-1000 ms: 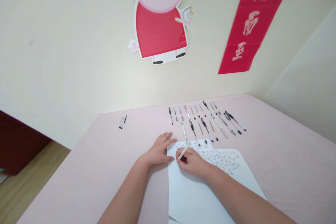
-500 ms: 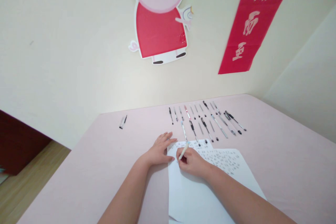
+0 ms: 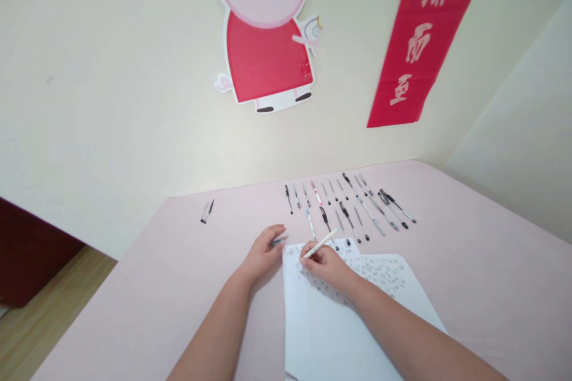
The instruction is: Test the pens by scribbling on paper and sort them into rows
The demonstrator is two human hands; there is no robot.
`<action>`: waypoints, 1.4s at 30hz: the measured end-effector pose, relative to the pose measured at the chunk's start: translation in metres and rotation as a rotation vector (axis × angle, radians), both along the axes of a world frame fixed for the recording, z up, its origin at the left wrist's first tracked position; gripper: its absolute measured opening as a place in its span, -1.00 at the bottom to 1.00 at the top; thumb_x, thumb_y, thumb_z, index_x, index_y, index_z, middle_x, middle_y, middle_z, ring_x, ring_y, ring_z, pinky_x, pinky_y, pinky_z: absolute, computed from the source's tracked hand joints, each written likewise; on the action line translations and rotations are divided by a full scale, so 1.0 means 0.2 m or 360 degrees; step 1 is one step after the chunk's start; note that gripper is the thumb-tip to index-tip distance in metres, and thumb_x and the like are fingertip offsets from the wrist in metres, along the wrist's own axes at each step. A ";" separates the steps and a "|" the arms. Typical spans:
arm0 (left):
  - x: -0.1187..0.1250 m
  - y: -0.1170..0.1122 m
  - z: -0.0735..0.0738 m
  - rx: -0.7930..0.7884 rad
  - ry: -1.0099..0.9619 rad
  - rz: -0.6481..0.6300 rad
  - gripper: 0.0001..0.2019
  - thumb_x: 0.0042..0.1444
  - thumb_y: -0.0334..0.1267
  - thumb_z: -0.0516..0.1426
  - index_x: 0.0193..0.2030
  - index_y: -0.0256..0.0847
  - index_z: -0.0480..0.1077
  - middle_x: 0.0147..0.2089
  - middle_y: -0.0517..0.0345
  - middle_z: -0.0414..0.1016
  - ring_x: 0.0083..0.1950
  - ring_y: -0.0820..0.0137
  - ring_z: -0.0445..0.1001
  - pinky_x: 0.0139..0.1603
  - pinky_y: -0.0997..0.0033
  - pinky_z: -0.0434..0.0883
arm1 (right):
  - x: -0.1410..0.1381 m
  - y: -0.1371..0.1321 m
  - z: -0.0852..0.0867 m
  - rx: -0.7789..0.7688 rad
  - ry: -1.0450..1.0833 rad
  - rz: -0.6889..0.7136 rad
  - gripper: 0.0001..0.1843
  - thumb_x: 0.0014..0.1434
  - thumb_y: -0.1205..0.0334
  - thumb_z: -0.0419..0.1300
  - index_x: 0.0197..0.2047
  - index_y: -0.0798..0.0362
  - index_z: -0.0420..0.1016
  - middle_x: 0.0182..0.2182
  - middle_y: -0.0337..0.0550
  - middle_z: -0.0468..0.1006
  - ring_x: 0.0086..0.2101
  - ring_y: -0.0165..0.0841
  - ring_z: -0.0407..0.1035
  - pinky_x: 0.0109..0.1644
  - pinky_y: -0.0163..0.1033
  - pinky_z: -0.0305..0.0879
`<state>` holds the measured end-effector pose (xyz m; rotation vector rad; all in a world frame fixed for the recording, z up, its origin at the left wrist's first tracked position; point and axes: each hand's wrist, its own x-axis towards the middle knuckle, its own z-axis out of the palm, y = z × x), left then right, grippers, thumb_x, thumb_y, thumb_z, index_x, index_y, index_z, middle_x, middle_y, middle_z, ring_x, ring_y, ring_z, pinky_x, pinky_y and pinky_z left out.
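Observation:
My right hand (image 3: 322, 263) pinches a cream-white pen (image 3: 320, 244), which leans up to the right over the sheets of paper (image 3: 339, 327). Rows of dark handwriting cover the upper part of the sheets. At their upper left edge rests my left hand (image 3: 263, 253), its fingers curled around a small grey-blue object (image 3: 279, 240); its kind is too small to tell. Just beyond the paper, several pens lie in two rough rows, among them a black-capped pen (image 3: 326, 223) and a light-blue pen (image 3: 310, 223).
A pink-covered table (image 3: 179, 303) runs back to the wall. At its far left lies a small clear-and-black pen piece (image 3: 207, 212). On the wall hang a cartoon pig cutout (image 3: 268, 53) and a red banner (image 3: 415, 53) with white characters.
My left hand has gone from spread fingers to curled ones, with a small grey-blue object now showing in it. The pen in my right hand has tilted farther to the right.

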<state>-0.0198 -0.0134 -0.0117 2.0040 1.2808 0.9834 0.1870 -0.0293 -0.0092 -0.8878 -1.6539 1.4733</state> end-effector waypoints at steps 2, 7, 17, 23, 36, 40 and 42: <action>-0.01 0.02 -0.01 0.0042 -0.0048 0.0112 -0.70 0.10 -0.32 0.01 -0.02 -0.19 0.35 0.03 0.00 0.38 0.08 0.33 0.34 0.14 0.20 0.28 | 0.00 0.00 0.01 -0.0033 0.0032 -0.0019 -0.83 0.00 0.17 0.19 -0.42 0.08 0.32 -0.58 -0.36 0.22 -0.55 -0.49 0.10 -0.46 -0.36 0.02; -0.03 0.03 -0.01 0.0103 0.0020 0.0196 -0.66 -0.04 -0.46 -0.01 -0.11 -0.17 0.38 -0.12 0.08 0.42 -0.06 0.35 0.39 0.02 0.23 0.34 | 0.00 0.00 0.03 -0.0134 0.0086 -0.0038 -0.83 -0.03 0.18 0.21 -0.42 0.07 0.31 -0.60 -0.37 0.20 -0.57 -0.50 0.08 -0.50 -0.37 -0.03; 0.00 0.00 0.04 0.0124 0.0364 0.0089 -0.72 -0.04 -0.42 0.08 -0.15 -0.19 0.42 -0.18 0.05 0.44 -0.08 0.29 0.37 0.01 0.20 0.32 | -0.01 -0.01 0.04 -0.0193 0.0179 -0.0097 -0.86 -0.04 0.20 0.21 -0.43 0.06 0.34 -0.61 -0.37 0.24 -0.58 -0.51 0.12 -0.52 -0.39 0.01; 0.00 -0.01 0.06 0.0121 0.0426 0.0112 -0.79 0.02 -0.39 0.05 -0.21 -0.17 0.43 -0.26 0.07 0.46 -0.18 0.32 0.39 -0.09 0.26 0.35 | 0.00 -0.01 0.03 -0.0233 0.0200 -0.0093 -0.70 0.08 0.01 0.13 -0.33 0.10 0.43 -0.57 -0.27 0.40 -0.61 -0.52 0.18 -0.55 -0.38 0.05; -0.01 0.02 0.01 -0.0214 -0.0489 0.0320 -0.76 0.01 -0.26 0.12 -0.14 -0.19 0.35 -0.24 0.10 0.44 -0.19 0.37 0.43 -0.12 0.29 0.38 | 0.02 0.00 0.05 -0.0178 0.0286 -0.0346 -0.83 0.08 0.17 0.09 -0.28 0.07 0.36 -0.48 -0.22 0.49 -0.59 -0.49 0.23 -0.54 -0.37 0.11; 0.00 0.01 0.03 -0.0401 -0.0725 0.0221 -0.74 -0.04 -0.23 0.20 -0.16 -0.17 0.39 -0.23 0.12 0.44 -0.20 0.39 0.42 -0.14 0.33 0.37 | 0.01 0.01 0.04 -0.0143 0.0315 -0.0439 -0.86 0.09 0.17 0.09 -0.33 0.06 0.32 -0.48 -0.22 0.50 -0.61 -0.49 0.23 -0.55 -0.37 0.10; 0.01 0.01 0.04 -0.0380 -0.0721 0.0135 -0.75 -0.07 -0.21 0.23 -0.21 -0.18 0.44 -0.16 0.08 0.43 -0.12 0.36 0.40 -0.08 0.32 0.35 | 0.01 0.01 0.03 -0.0116 0.0325 -0.0453 -0.83 0.11 0.13 0.10 -0.34 0.06 0.33 -0.48 -0.21 0.51 -0.61 -0.50 0.23 -0.56 -0.38 0.09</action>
